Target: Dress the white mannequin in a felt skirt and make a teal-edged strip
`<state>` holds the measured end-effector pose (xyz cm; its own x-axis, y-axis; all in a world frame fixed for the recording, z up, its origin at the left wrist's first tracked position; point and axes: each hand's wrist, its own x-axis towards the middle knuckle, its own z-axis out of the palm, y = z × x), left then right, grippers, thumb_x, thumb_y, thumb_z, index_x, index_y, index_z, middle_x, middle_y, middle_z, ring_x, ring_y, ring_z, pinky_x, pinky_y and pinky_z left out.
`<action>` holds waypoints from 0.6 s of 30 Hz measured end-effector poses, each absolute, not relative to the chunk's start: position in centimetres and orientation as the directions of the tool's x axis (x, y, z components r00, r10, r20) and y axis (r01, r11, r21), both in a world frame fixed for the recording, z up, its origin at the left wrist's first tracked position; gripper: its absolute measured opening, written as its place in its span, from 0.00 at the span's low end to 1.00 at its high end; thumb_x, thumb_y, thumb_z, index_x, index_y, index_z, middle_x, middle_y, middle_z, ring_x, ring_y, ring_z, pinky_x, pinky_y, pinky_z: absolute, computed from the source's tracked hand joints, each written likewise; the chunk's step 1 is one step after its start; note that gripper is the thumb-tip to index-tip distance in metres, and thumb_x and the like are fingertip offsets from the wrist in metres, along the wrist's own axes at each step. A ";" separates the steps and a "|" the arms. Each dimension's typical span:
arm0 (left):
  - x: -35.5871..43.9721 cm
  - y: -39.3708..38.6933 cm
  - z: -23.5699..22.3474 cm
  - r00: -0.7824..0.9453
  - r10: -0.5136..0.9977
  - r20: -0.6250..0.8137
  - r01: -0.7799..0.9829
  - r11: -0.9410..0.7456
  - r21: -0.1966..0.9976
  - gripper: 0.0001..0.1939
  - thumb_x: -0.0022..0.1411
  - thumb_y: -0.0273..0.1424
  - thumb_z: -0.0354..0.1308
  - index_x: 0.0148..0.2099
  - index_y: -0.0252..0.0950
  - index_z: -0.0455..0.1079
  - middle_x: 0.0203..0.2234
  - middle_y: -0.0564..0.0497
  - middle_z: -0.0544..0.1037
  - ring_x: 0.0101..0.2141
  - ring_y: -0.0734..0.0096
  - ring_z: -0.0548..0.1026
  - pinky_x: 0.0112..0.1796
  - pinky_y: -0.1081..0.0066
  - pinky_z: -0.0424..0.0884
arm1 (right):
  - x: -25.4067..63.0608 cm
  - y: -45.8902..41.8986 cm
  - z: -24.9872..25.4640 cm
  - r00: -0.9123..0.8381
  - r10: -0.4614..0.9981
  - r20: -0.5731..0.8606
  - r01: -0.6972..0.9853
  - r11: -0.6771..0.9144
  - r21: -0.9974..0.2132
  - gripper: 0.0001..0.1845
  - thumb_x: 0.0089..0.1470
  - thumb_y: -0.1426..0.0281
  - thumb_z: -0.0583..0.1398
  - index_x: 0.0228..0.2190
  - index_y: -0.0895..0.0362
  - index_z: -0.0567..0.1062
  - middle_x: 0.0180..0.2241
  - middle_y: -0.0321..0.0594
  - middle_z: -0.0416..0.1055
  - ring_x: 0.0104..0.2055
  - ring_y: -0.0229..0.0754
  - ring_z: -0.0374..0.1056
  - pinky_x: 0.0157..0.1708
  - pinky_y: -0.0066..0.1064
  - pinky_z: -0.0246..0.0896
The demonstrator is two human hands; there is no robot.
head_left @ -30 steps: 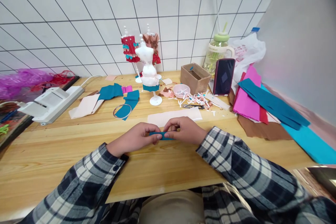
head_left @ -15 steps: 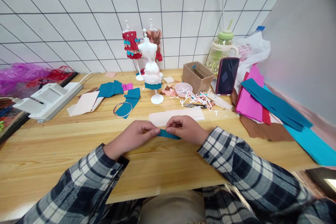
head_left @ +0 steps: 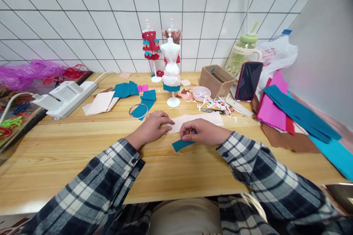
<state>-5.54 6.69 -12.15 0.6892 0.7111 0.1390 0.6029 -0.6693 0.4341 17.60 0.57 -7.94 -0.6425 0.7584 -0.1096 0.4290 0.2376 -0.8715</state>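
My right hand [head_left: 204, 131] pinches a short teal paper strip [head_left: 179, 145] between thumb and fingers, just above the tabletop; part of the strip is hidden under the hand. My left hand [head_left: 151, 126] has let its thumb and forefinger spread apart, with the fingertips at the left end of a long pale pink paper strip [head_left: 211, 118] lying flat. Behind them stands a small white dress-form mannequin [head_left: 170, 55], wrapped in pale pink around the hips with a teal band below. Left of it, a silver ring [head_left: 129, 111] lies partly over a teal paper piece [head_left: 149, 99].
Two dressed mannequins stand at the back, one in red [head_left: 150, 46]. A pink bowl [head_left: 197, 98], scraps, black-handled snips [head_left: 216, 111], a cardboard box [head_left: 215, 80] and a phone [head_left: 249, 80] sit right of centre. Coloured sheets [head_left: 273, 112] pile at right; a power strip [head_left: 68, 99] lies left.
My left hand has let go of the teal strip and moved to the pale pink strip's left end. My right hand keeps the teal strip, now angled. The view has shifted left.
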 end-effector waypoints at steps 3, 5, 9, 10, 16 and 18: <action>-5.7 6.6 -12.0 0.687 0.718 0.111 0.595 -0.644 0.480 0.14 0.59 0.40 0.58 0.46 0.44 0.76 0.42 0.49 0.72 0.45 0.62 0.68 0.48 0.63 0.62 | 16.8 0.9 -7.7 -0.617 0.782 -0.088 0.497 0.301 -0.814 0.05 0.53 0.69 0.60 0.32 0.57 0.76 0.28 0.34 0.72 0.30 0.35 0.64 0.31 0.26 0.56; -5.8 6.7 -12.0 0.688 0.720 0.089 0.592 -0.628 0.506 0.14 0.60 0.39 0.57 0.47 0.44 0.76 0.42 0.48 0.72 0.45 0.62 0.69 0.47 0.64 0.62 | 16.2 1.1 -7.8 -0.588 0.806 -0.071 0.533 0.320 -0.783 0.05 0.53 0.69 0.60 0.32 0.56 0.76 0.27 0.34 0.72 0.29 0.35 0.64 0.31 0.26 0.54; -6.0 7.0 -12.1 0.674 0.735 0.079 0.593 -0.602 0.535 0.14 0.60 0.37 0.56 0.46 0.44 0.77 0.40 0.48 0.72 0.43 0.63 0.69 0.46 0.64 0.63 | 15.3 1.4 -8.7 -0.508 0.853 -0.120 0.633 0.275 -0.724 0.06 0.53 0.69 0.59 0.32 0.56 0.76 0.24 0.32 0.70 0.27 0.34 0.62 0.28 0.26 0.51; -6.0 7.1 -12.2 0.670 0.738 0.082 0.592 -0.598 0.539 0.14 0.59 0.37 0.56 0.46 0.44 0.77 0.40 0.48 0.72 0.43 0.63 0.69 0.46 0.64 0.63 | 15.2 1.5 -9.0 -0.493 0.859 -0.138 0.657 0.263 -0.706 0.06 0.53 0.68 0.59 0.32 0.55 0.76 0.24 0.32 0.69 0.27 0.34 0.62 0.27 0.26 0.50; -5.8 6.8 -12.0 0.659 0.748 0.077 0.599 -0.584 0.548 0.14 0.57 0.35 0.57 0.45 0.43 0.77 0.40 0.48 0.71 0.44 0.62 0.69 0.46 0.63 0.63 | 15.3 1.7 -9.3 -0.464 0.878 -0.121 0.672 0.259 -0.694 0.07 0.54 0.66 0.58 0.32 0.56 0.76 0.23 0.32 0.67 0.26 0.34 0.61 0.27 0.26 0.49; -5.7 6.8 -11.9 0.661 0.746 0.081 0.597 -0.588 0.545 0.14 0.57 0.34 0.57 0.45 0.43 0.77 0.40 0.48 0.71 0.44 0.62 0.69 0.47 0.63 0.63 | 15.1 1.7 -9.2 -0.445 0.886 -0.130 0.687 0.245 -0.684 0.08 0.54 0.66 0.58 0.32 0.56 0.76 0.23 0.32 0.68 0.26 0.34 0.61 0.27 0.26 0.49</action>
